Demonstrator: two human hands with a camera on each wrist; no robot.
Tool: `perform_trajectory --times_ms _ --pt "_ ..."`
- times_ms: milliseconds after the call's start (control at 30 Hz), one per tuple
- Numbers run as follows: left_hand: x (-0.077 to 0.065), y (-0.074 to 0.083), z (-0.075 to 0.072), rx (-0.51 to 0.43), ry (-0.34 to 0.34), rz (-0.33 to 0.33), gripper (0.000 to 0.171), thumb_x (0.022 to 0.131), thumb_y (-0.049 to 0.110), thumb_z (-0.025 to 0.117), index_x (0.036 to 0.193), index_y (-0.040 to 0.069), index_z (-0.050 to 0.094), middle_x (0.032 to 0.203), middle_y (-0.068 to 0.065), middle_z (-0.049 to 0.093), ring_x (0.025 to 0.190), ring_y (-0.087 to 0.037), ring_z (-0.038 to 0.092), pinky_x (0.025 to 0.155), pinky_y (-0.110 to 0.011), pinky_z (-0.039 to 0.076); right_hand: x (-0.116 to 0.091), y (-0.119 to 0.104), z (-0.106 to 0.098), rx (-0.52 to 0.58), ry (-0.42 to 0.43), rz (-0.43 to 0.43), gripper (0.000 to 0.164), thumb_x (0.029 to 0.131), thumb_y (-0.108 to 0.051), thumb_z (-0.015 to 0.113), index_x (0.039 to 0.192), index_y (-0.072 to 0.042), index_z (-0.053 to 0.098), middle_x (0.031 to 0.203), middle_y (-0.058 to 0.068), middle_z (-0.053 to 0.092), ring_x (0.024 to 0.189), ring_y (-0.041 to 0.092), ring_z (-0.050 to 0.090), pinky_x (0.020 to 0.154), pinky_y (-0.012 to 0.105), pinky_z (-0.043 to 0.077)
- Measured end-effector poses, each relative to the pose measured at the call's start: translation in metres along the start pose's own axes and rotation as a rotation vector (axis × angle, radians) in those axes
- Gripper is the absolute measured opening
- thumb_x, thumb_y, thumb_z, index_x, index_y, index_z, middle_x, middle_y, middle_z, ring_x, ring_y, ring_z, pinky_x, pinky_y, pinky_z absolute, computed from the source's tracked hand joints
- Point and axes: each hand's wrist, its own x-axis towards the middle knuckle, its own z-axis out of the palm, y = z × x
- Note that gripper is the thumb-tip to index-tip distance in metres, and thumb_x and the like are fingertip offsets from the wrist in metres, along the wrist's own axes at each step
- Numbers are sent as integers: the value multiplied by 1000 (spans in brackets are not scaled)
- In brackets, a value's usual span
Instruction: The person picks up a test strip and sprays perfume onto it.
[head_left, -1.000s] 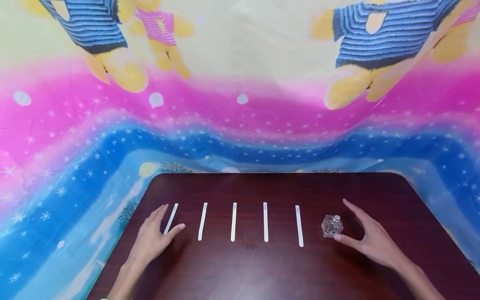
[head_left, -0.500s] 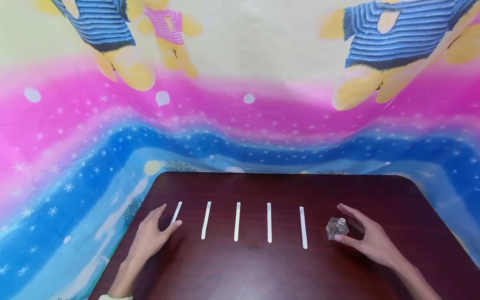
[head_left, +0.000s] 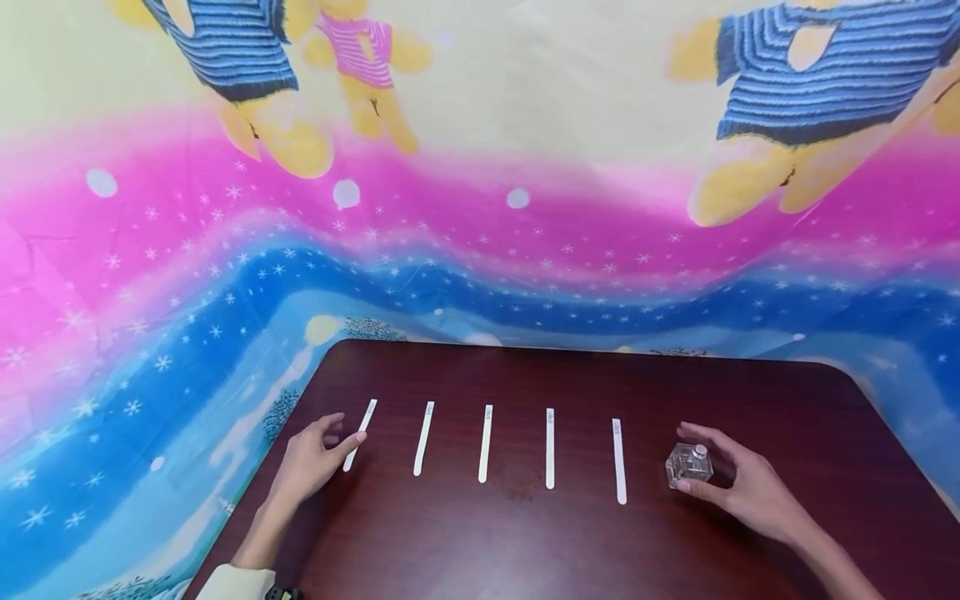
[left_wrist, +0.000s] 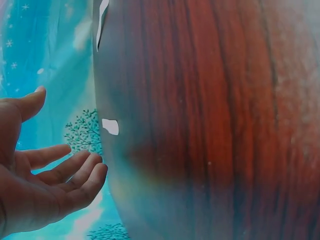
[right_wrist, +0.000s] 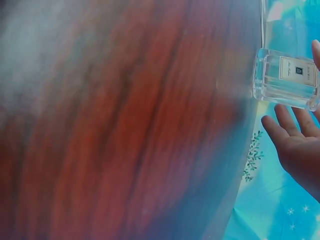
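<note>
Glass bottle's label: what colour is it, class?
The label is cream with dark print; the right wrist view shows it best.

One cream sleeve (head_left: pixel 234 582), plain, lower left of the head view I monitor, one black wrist piece (head_left: pixel 283 593) beside its cuff, cut off by the bottom edge, left hand (head_left: pixel 311 457), bare, right hand (head_left: pixel 746 487) and forearm (head_left: pixel 823 554), bare, lower right.

Print (head_left: pixel 551 421) on strips (head_left: pixel 550 457) too sm. to read; R hand (right_wrist: pixel 303 150) cropped, R-wrist cam.

dark wood-grain table (head_left: pixel 787 400) | pink-blue backdrop (head_left: pixel 450 208) | printed striped-shirt figures (head_left: pixel 832 92)
</note>
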Motion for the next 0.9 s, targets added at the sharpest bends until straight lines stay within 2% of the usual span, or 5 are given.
perform_trajectory --times_ms 133,500,667,800,900 --pt "3 -4 3 -9 -18 -32 73 100 45 75 150 -4 56 139 -27 69 120 -40 73 103 -56 60 1 0 2 19 1 8 77 83 -15 94 151 -15 58 135 -14 68 121 -21 54 96 -4 43" --pt "14 -4 13 9 -15 -81 59 96 36 80 136 -6 67 118 -23 77 113 -42 72 95 -56 60 -4 4 2 104 -65 49 71 85 -8 91 147 -3 58 133 -28 63 112 -13 65 83 10 58" --pt "15 -6 12 -2 -18 -121 51 95 34 82 129 -3 71 110 -18 79 107 -38 72 90 -52 60 -4 5 2 97 -86 75 69 86 -10 90 148 -4 58 134 -6 67 109 -10 67 80 15 60" --pt "14 -9 9 -41 -24 -145 45 95 31 82 123 -3 73 104 -15 79 93 -28 72 75 -39 58 -2 4 3 92 -93 78 68 87 -8 88 148 -3 57 132 16 68 107 -10 67 80 16 61" --pt "14 -11 7 -87 -37 -177 41 94 29 83 118 -2 74 100 -13 80 82 -20 69 66 -31 53 -1 3 3 91 -98 68 65 89 -7 86 147 -1 57 130 23 67 106 -10 67 80 16 61"
